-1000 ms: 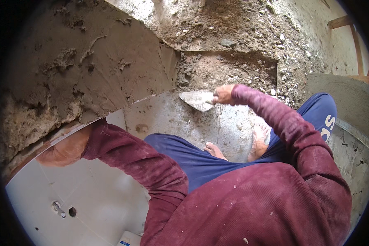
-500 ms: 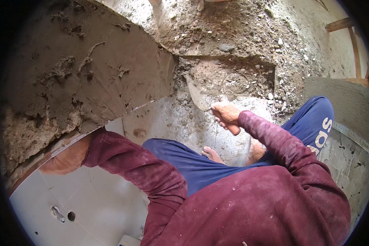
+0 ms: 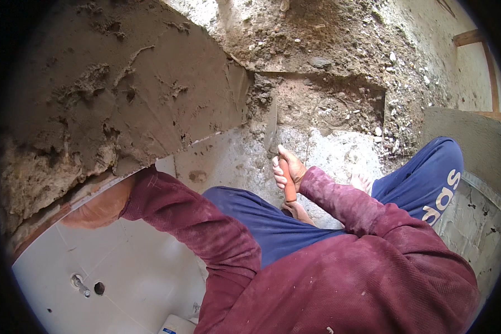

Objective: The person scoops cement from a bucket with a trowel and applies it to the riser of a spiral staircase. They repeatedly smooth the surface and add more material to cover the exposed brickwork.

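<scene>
My right hand (image 3: 296, 168) is wrapped round the orange handle of a trowel (image 3: 286, 181). The narrow metal blade points away from me, its far end by the rough rubble at the inner corner. At the left, my left hand (image 3: 99, 211) is bent against the underside of the edge of a mortar-covered wall (image 3: 167, 94). Its fingers are hidden behind that edge, so whether they grip it cannot be seen. Wet grey mortar with ridges and pits covers the wall face.
A rubble-strewn ledge (image 3: 339, 44) with a shallow recess (image 3: 331, 100) lies ahead. White-smeared flooring (image 3: 345, 153) is before my bare feet. Lower left are white tiles (image 3: 128, 273) with a pipe fitting (image 3: 80, 286) and a round hole. A mortared low wall (image 3: 465, 145) stands right.
My right hand has come slightly toward me and left, turning the trowel so its blade points more straight ahead. The view has shifted a little; my left hand stays at the wall edge.
</scene>
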Demonstrator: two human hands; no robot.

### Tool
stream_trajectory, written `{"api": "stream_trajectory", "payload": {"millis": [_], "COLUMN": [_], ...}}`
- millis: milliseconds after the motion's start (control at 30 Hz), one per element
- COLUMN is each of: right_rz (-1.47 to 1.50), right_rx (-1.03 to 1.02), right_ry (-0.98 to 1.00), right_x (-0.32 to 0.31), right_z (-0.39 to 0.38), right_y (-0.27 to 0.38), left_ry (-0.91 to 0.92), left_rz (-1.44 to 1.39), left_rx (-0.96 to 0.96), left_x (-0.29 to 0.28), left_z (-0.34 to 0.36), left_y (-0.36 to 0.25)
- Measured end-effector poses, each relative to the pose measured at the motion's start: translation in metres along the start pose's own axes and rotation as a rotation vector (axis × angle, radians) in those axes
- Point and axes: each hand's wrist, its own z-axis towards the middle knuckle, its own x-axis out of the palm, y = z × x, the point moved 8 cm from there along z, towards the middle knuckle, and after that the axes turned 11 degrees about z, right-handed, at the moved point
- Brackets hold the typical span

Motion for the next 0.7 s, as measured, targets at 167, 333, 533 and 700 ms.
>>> {"api": "stream_trajectory", "payload": {"millis": [167, 333, 533, 700], "right_rz": [-0.035, 0.075, -0.151, -0.198], "right_rx": [0.067, 0.059, -0.044, -0.095], "right_ry": [0.111, 0.271, 0.026, -0.058], "right_x": [0.001, 0.075, 0.034, 0.015], "right_z": [0.021, 0.044, 0.003, 0.024], "right_y": [-0.002, 0.021, 0.054, 0.067], "left_ry": [0.022, -0.036, 0.069, 0.049], "left_rz": [-0.308, -0.136, -0.382, -0.307], "left_rx": [-0.418, -0.049, -0.339, -0.268], "left_x": [0.001, -0.002, 0.003, 0.003], "left_z": [0.003, 0.003, 0.0, 0.002], "left_y": [-0.01, -0.004, -0.001, 0.0]}}
